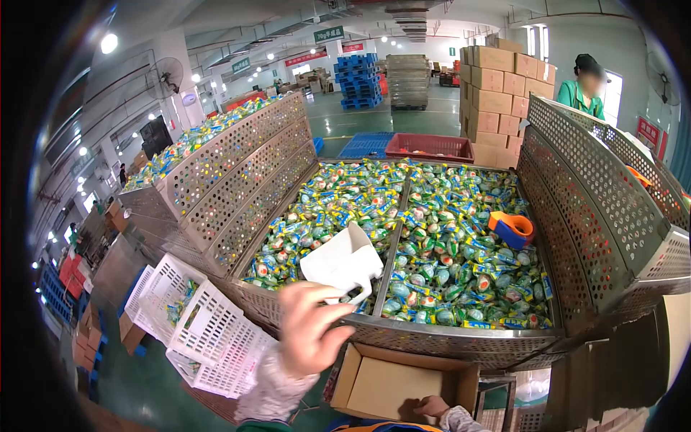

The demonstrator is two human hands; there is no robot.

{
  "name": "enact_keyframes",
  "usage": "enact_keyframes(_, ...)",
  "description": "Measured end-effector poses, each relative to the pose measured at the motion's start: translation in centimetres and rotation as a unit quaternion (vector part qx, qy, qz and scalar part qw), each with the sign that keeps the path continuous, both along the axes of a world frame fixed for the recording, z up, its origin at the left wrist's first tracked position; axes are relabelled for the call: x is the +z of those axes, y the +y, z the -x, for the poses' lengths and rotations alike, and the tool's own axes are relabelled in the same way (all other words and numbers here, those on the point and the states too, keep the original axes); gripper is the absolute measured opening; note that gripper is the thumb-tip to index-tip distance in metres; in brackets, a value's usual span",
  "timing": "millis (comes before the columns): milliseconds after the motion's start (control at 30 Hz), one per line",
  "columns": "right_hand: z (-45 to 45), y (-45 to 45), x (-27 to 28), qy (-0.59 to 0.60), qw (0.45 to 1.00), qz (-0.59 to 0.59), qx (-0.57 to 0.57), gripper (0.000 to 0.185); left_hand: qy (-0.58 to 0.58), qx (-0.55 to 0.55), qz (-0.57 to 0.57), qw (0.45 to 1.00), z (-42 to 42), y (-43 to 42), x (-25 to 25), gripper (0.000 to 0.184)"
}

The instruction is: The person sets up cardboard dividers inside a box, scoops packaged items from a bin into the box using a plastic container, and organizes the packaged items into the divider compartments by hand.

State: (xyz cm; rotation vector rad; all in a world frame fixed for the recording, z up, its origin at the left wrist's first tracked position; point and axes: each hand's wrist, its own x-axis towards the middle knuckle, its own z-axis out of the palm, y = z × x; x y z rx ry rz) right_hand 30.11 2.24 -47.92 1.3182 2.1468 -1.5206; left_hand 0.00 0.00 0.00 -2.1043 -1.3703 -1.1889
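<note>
A white plastic scoop (342,259) with a loop handle lies on wrapped candies (353,191) in the left compartment of a perforated metal bin (461,340). My left hand (313,327) is just at the scoop's handle, thumb and fingers apart, not closed round it. Below the bin's front edge stands an open cardboard box (396,385), its bottom bare. At the near wall of this box is my right hand (432,407), fingers curled over the wall. An orange and blue scoop (512,229) rests on the candies in the right compartment.
White plastic baskets (223,327) with a few candies stand at the left. Perforated metal walls (245,162) rise on both sides. Behind the bin are a red crate (430,147) and stacked cartons (497,93). A person in green (581,97) stands at the far right.
</note>
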Motion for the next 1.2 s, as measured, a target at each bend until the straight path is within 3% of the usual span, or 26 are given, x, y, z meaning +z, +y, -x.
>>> enact_keyframes(133,-1.2,1.7,8.7,0.118,0.992,-0.033,-0.037,0.047,-0.038,0.005,0.161,0.986,-0.7,5.0,-13.5,0.036)
enact_keyframes(200,-2.2,2.1,14.2,0.123,0.98,-0.147,-0.047,0.042,0.002,0.035,0.192,0.981,-1.4,6.7,-17.0,0.042)
enact_keyframes(267,-4.0,1.9,18.3,0.167,0.969,-0.101,-0.154,0.039,0.032,0.037,0.196,0.979,-1.8,8.3,-20.0,0.042)
enact_keyframes(300,-4.6,1.3,22.9,0.177,0.96,-0.108,-0.186,0.038,0.058,0.048,0.188,0.979,-2.3,8.2,-20.2,0.042)
enact_keyframes(400,-7.5,-0.9,30.2,0.231,0.912,-0.181,-0.285,0.032,0.089,0.057,0.145,0.984,-2.6,8.2,-20.8,0.043)
enact_keyframes(467,-9.4,-2.9,34.7,0.213,0.875,-0.287,-0.326,0.022,0.07,0.046,0.143,0.986,-2.4,8.3,-21.1,0.041)
enact_keyframes(533,-12.0,-5.2,39.0,0.2,0.836,-0.396,-0.324,0.027,0.069,0.037,0.133,0.988,-2.6,8.2,-20.9,0.04)
enact_keyframes(567,-13.4,-5.6,39.4,0.227,0.781,-0.483,-0.324,0.023,0.066,0.039,0.136,0.988,-2.6,8.3,-20.8,0.04)
enact_keyframes(633,-14.9,-6.9,43.1,0.132,0.722,-0.607,-0.306,0.025,0.061,0.044,0.129,0.989,-2.7,8.2,-20.8,0.038)
enact_keyframes(700,-19.3,-7.6,42.6,0.073,0.674,-0.643,-0.357,0.023,0.056,0.046,0.125,0.989,-2.8,8.1,-20.8,0.038)
enact_keyframes(733,-21.1,-8.3,42.1,0.093,0.669,-0.589,-0.444,0.022,0.047,0.05,0.117,0.991,-3.0,8.1,-20.9,0.038)
enact_keyframes(800,-24.7,-8.5,41.0,0.067,0.604,-0.621,-0.496,0.022,0.04,0.048,0.12,0.991,-3.0,8.2,-21.1,0.038)
enact_keyframes(833,-26.3,-8.6,40.8,0.065,0.604,-0.622,-0.494,0.022,0.045,0.049,0.12,0.991,-3.0,8.2,-21.1,0.038)
enact_keyframes(900,-28.0,-9.2,41.8,0.056,0.522,-0.701,-0.483,0.027,0.051,0.048,0.119,0.99,-2.9,8.4,-21.3,0.039)
enact_keyframes(933,-28.6,-9.7,42.2,0.055,0.523,-0.701,-0.482,0.027,0.049,0.048,0.121,0.99,-3.0,8.3,-21.2,0.039)
enact_keyframes(1033,-27.9,-10.7,44.5,-0.248,0.454,-0.61,-0.599,0.038,0.056,0.053,0.124,0.989,-3.1,8.3,-20.9,0.041)
enact_keyframes(1067,-28.4,-10.6,44.3,-0.249,0.455,-0.61,-0.6,0.038,0.056,0.052,0.125,0.989,-3.1,8.2,-20.9,0.041)
enact_keyframes(1133,-29.6,-10.1,43.8,-0.315,0.374,-0.75,-0.445,0.04,0.058,0.055,0.127,0.989,-3.1,8.2,-20.9,0.041)
enact_keyframes(1167,-29.6,-10.0,43.8,-0.315,0.373,-0.751,-0.444,0.04,0.056,0.055,0.127,0.989,-3.1,8.3,-21.0,0.041)
enact_keyframes(1200,-29.5,-9.9,43.6,-0.271,0.414,-0.731,-0.47,0.039,0.058,0.053,0.127,0.989,-3.0,8.3,-20.9,0.041)
